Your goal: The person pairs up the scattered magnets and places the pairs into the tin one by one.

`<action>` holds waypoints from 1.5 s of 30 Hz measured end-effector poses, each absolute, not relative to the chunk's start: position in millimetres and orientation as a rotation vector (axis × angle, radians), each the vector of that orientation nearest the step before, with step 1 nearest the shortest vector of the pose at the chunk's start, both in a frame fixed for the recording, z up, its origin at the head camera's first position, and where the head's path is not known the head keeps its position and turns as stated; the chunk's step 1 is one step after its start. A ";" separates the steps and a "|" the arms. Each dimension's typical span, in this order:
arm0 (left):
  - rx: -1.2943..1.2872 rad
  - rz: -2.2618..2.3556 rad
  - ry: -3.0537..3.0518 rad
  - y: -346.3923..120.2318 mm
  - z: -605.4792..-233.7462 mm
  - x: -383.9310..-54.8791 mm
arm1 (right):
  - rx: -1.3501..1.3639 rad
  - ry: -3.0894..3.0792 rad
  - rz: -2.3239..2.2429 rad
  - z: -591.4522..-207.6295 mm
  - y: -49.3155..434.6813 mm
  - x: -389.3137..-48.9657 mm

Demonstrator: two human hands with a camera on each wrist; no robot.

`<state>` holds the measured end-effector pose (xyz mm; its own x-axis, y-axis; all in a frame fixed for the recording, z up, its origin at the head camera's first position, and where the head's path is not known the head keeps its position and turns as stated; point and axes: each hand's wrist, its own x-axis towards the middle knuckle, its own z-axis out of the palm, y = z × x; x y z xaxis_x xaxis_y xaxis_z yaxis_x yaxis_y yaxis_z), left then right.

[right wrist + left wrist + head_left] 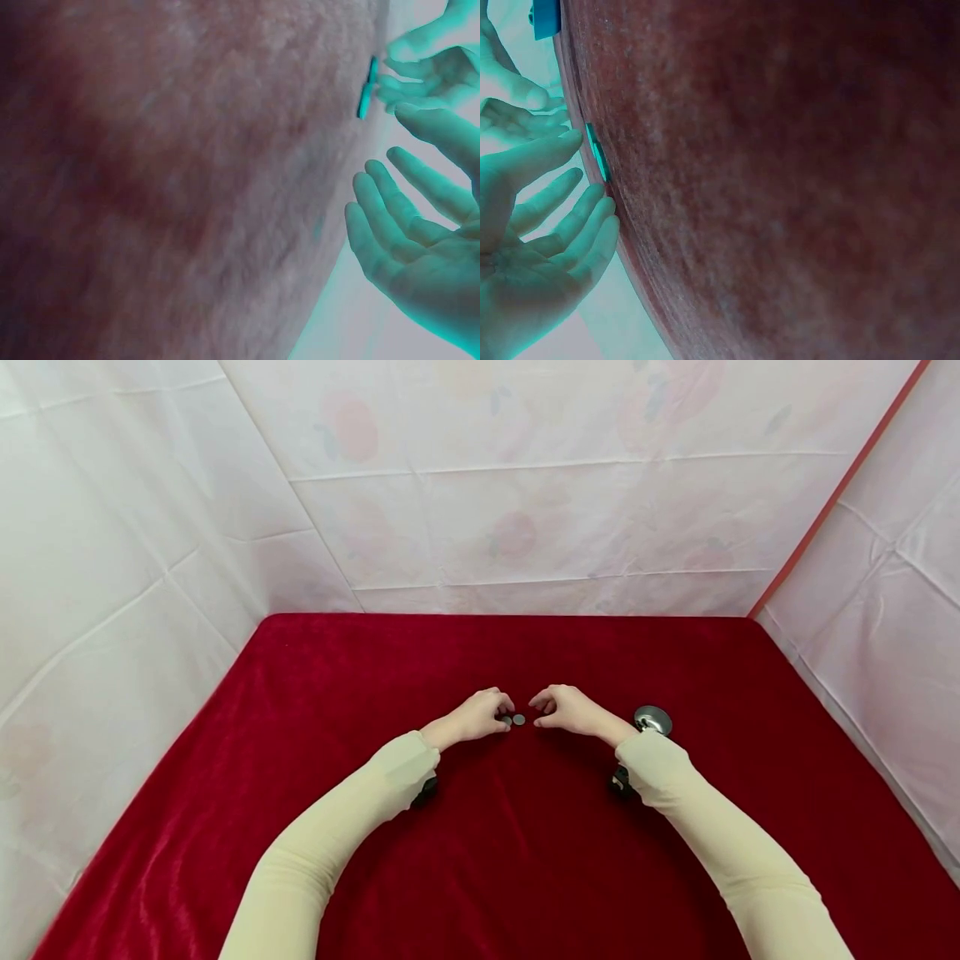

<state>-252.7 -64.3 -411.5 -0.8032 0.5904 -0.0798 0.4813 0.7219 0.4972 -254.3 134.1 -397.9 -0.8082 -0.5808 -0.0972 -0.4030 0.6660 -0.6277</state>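
Two small dark flat discs (519, 720) lie side by side on the red cloth, between the two hands. Nearest to them is my left hand (478, 714), its thumb and fingers spread around the left disc (507, 721) without visibly pinching it. In the left wrist view the fingers of this left hand (555, 240) are relaxed and apart, with the discs (598, 154) just beyond the tips. A little to the right, my right hand (572, 710) hovers with loosely bent fingers and holds nothing. The right wrist view shows the right hand (412, 232) apart from the discs (367, 88).
A shiny metal bowl (656, 718) stands beside the right wrist, partly hidden by the sleeve. Red velvety cloth (480, 860) covers the table. Pale curtains (525, 527) rise at its back and sides. A dark device (621, 781) sits under the right wrist.
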 end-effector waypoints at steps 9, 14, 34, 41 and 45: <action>0.887 0.655 2.695 -57.8 -414.0 -251.5 | -0.816 2.656 -0.955 -388.5 165.1 -234.6; 0.898 0.646 2.705 -55.7 -415.5 -250.6 | -0.796 2.697 -0.971 -389.0 182.0 -224.2; 0.993 0.636 2.680 -55.5 -418.7 -260.3 | -0.697 2.903 -1.086 -392.7 234.4 -190.9; 0.974 0.651 2.647 -56.9 -417.6 -264.9 | -0.661 2.953 -1.097 -395.6 250.5 -187.1; 0.965 0.668 2.634 -56.3 -416.8 -266.8 | -0.584 2.952 -1.098 -393.1 259.0 -185.4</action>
<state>-266.8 -56.3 -416.8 -0.7466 0.6604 -0.0805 0.5423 0.6742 0.5014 -185.4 259.0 -393.1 -0.9317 -0.3144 0.1819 -0.3568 0.6989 -0.6198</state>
